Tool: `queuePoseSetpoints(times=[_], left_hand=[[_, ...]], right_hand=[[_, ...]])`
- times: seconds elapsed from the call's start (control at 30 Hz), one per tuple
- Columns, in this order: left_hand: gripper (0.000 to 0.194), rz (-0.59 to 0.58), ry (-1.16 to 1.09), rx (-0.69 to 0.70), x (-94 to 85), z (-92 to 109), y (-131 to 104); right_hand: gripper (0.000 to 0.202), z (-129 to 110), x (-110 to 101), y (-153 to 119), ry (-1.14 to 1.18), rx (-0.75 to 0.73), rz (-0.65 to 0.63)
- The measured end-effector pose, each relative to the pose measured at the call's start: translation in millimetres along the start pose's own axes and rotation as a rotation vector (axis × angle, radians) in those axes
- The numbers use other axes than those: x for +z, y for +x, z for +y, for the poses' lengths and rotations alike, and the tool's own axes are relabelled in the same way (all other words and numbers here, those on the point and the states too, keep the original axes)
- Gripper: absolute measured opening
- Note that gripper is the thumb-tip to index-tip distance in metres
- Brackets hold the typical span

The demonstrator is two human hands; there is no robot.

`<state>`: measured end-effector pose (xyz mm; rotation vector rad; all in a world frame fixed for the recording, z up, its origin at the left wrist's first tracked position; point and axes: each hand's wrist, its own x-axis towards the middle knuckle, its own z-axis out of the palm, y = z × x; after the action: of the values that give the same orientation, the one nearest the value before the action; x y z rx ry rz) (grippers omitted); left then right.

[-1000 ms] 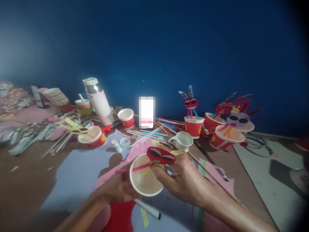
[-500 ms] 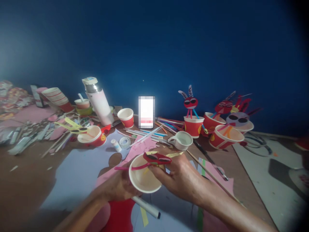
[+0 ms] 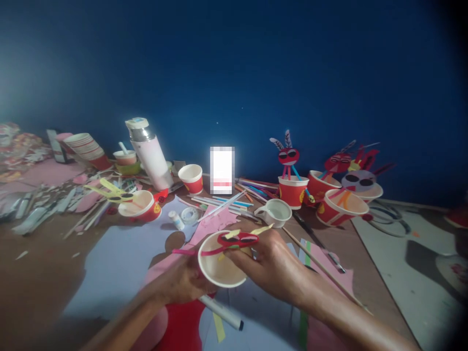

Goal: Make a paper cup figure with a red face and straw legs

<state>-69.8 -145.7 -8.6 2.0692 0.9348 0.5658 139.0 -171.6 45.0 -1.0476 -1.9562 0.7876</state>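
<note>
My left hand (image 3: 185,278) is wrapped round the left side of a paper cup (image 3: 215,273), whose open rim faces me. My right hand (image 3: 268,265) pinches a red paper face (image 3: 237,240) with dark eyes and yellow ears over the cup's far rim; my right fingertips are partly hidden behind it. A pink strip (image 3: 199,252) runs from the face across the rim to the left. Beneath the hands lie a capped marker (image 3: 224,312), red paper (image 3: 181,326) and a yellow strip (image 3: 218,326).
Finished paper figures in red cups (image 3: 293,192) stand at the right. A white flask (image 3: 151,158), a stack of cups (image 3: 87,148) and another figure's cup (image 3: 142,207) are at the left. A measuring cup (image 3: 278,213), tape roll (image 3: 190,214) and straws (image 3: 223,204) lie beyond my hands.
The cup has shifted slightly up and right. The red face has tipped a little, showing more of its yellow ears.
</note>
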Motion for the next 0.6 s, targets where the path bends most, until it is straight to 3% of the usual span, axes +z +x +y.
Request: queuePoseSetpoints(times=[0.2,0.43,0.6], left_hand=[[0.032,-0.063,-0.088,-0.096,-2.3,7,2],[0.054,0.063,-0.484,-0.159,5.9,0,3],[0.060,0.108,-0.675,-0.218,5.7,-2,2]], right_hand=[[0.015,6,2,-1,0.107,0.142,0.064],[0.047,19,-2,2,0.438,0.128,0.110],[0.054,25,-5,6,0.516,0.199,0.131]])
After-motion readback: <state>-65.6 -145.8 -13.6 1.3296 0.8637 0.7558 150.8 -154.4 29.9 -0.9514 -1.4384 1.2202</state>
